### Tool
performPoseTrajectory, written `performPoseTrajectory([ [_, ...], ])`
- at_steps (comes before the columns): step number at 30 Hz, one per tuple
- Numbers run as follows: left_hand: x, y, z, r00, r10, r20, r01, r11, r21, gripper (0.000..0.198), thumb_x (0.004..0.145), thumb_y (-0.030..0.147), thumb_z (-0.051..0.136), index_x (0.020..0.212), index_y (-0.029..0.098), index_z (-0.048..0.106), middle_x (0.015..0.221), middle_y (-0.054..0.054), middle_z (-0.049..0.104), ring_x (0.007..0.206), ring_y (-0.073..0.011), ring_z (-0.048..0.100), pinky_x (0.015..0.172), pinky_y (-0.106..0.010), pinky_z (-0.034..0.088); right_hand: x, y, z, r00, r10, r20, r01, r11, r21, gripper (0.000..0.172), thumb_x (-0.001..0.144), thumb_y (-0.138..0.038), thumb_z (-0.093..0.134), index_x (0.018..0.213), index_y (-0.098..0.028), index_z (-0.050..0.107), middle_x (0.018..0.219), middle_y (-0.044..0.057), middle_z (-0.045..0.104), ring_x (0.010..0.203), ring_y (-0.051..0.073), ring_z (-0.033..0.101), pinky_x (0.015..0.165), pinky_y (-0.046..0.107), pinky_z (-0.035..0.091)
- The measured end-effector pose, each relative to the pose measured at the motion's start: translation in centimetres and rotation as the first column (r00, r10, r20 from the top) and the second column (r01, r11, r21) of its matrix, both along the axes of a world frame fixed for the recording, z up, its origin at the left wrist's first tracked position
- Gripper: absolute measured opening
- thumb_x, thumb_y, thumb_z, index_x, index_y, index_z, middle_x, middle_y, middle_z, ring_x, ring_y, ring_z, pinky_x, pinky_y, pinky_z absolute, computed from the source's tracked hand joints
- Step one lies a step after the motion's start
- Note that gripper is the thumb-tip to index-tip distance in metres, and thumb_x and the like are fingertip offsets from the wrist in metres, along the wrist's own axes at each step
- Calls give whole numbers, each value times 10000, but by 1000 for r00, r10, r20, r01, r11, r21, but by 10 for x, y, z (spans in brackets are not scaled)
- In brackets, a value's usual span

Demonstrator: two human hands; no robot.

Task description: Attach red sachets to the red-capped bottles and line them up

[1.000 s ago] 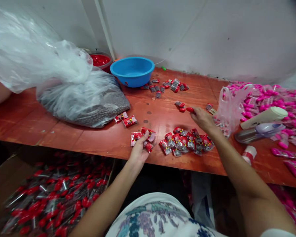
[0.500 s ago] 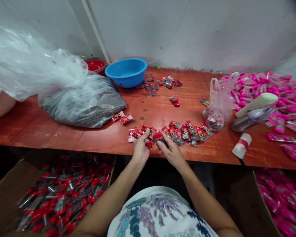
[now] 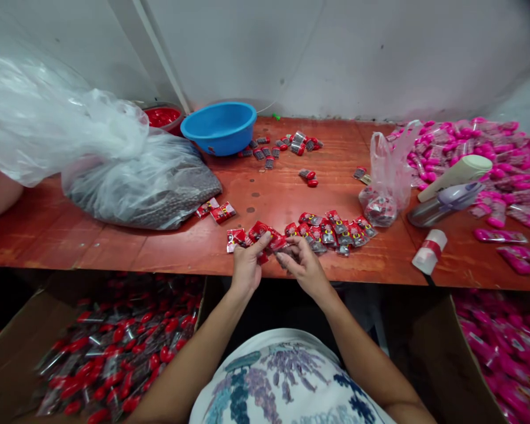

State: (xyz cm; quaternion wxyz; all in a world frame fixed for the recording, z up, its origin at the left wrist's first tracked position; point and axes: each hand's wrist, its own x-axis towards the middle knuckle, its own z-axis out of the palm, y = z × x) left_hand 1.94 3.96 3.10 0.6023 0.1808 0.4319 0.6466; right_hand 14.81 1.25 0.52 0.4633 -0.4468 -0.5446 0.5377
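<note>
My left hand (image 3: 246, 268) is closed on a red printed packet (image 3: 275, 239), thumb on top, at the table's front edge. Close beside it, my right hand (image 3: 307, 266) pinches a small dark-filled clear container (image 3: 286, 259), mostly hidden by the fingers. The packet and the container meet between the two hands; whether one is inside the other I cannot tell. Under and left of my left hand lie more red printed packets (image 3: 235, 239). Just beyond my right hand is a cluster of filled red packets (image 3: 329, 231) with dark contents.
Left stand a tied plastic bag of dark grains (image 3: 159, 188) and a blue basin (image 3: 221, 132). Small red-capped containers (image 3: 298, 144) lie at the back. Right are a knotted bag (image 3: 382, 206), a bottle (image 3: 444, 205) and pink packages (image 3: 459, 153). A carton of red-capped pieces (image 3: 115, 353) sits below.
The red packet in my left hand has come over the container in my right hand, covering its red cap. The view has shifted slightly.
</note>
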Motion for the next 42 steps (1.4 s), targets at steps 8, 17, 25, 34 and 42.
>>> performPoseTrajectory([
  [8, -6, -7, -1, 977, -128, -171, 134, 991, 26, 230, 561, 173, 830, 677, 137, 635, 660, 3, 652, 586, -112, 602, 584, -214, 493, 1, -2, -1, 996, -75, 47, 73, 997, 38, 301, 823, -363, 624, 1088, -241, 549, 912, 7, 653, 793, 153, 617, 698, 263, 492],
  [17, -5, -7, 6, 945, -229, -233, 231, 973, -16, 351, 492, 143, 848, 770, 149, 633, 670, 8, 660, 564, -108, 589, 527, -189, 447, 0, -7, -2, 977, -181, 110, 167, 978, 123, 284, 833, -341, 636, 1083, -231, 558, 946, 32, 675, 872, 182, 649, 767, 298, 502],
  [25, -6, -4, 1, 944, -252, -212, 246, 968, -52, 303, 488, 115, 844, 719, 133, 648, 661, 1, 659, 526, -94, 566, 453, -168, 394, 4, -4, -6, 991, -125, 40, 123, 991, 57, 322, 834, -306, 625, 1150, -254, 592, 1083, 46, 618, 966, 183, 606, 838, 323, 517],
  [34, -6, -1, -3, 971, -210, -111, 201, 976, -88, 442, 569, 187, 835, 978, 150, 675, 817, -43, 723, 716, -176, 675, 680, -297, 554, 15, 1, -15, 993, -102, -67, 102, 995, -1, 408, 798, -288, 661, 1202, -276, 608, 1186, 46, 557, 952, 174, 599, 842, 330, 534],
  [42, 2, -1, -11, 952, -307, -12, 304, 947, -104, 394, 615, 133, 801, 986, 125, 670, 916, -93, 728, 811, -211, 698, 763, -317, 564, 23, 6, -23, 975, -218, -29, 217, 975, -48, 320, 786, -337, 671, 1085, -223, 662, 980, 39, 664, 842, 182, 634, 792, 338, 543],
])
